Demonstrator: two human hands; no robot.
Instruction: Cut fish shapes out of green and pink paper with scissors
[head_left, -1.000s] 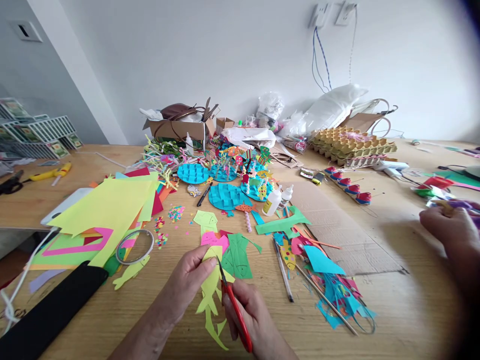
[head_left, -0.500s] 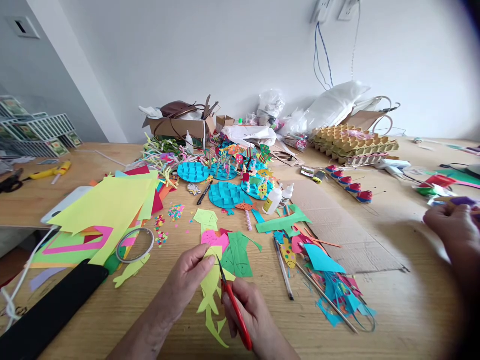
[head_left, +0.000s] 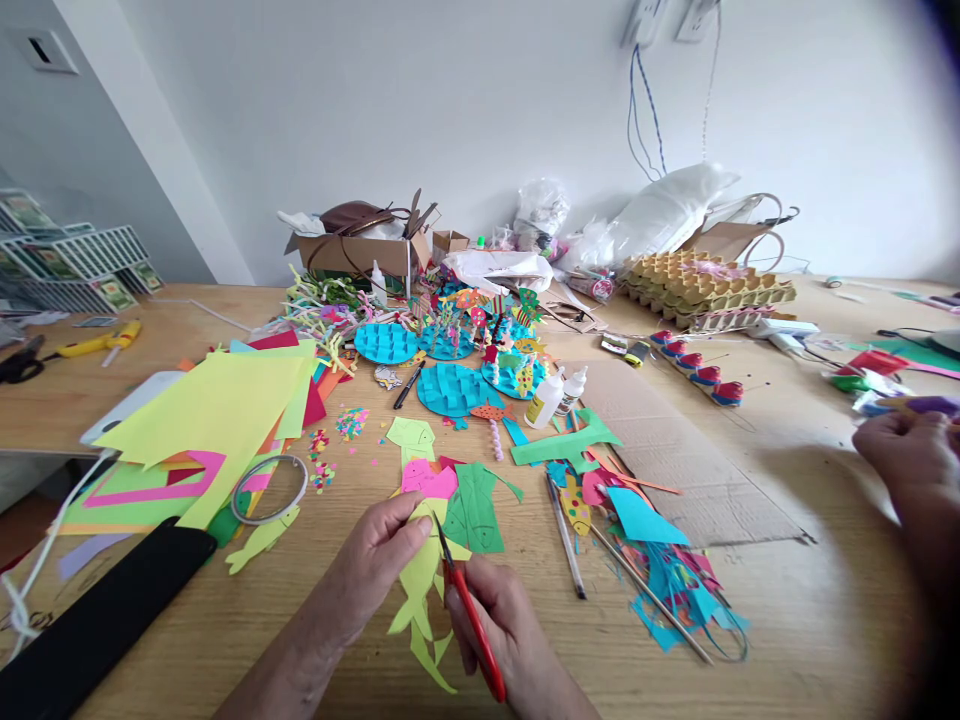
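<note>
My left hand (head_left: pixel 379 560) pinches a yellow-green paper cut-out (head_left: pixel 420 590) low in the middle of the head view, thumb on top. My right hand (head_left: pixel 506 630) is closed round red-handled scissors (head_left: pixel 469 615), whose dark blades point up into the cut-out near my left thumb. Just beyond lie a green paper fish (head_left: pixel 474 508), a pink piece (head_left: pixel 427 478) and another yellow-green fish (head_left: pixel 411 438). A trimmed strip hangs from the cut-out's lower end.
Yellow and coloured paper sheets (head_left: pixel 210 410) and a tape ring (head_left: pixel 268 490) lie left. Blue paper discs (head_left: pixel 450 388), glue bottles (head_left: pixel 546 400), pens (head_left: pixel 566 540), scraps (head_left: pixel 675 580) and cardboard (head_left: pixel 675 450) are ahead and right. Another person's hand (head_left: pixel 904 455) works far right. Egg trays (head_left: pixel 705 290) stand behind.
The cut-out has turned slightly and slid a little left under the scissors. The other person's hand at right has shifted slightly. My hands stay in place.
</note>
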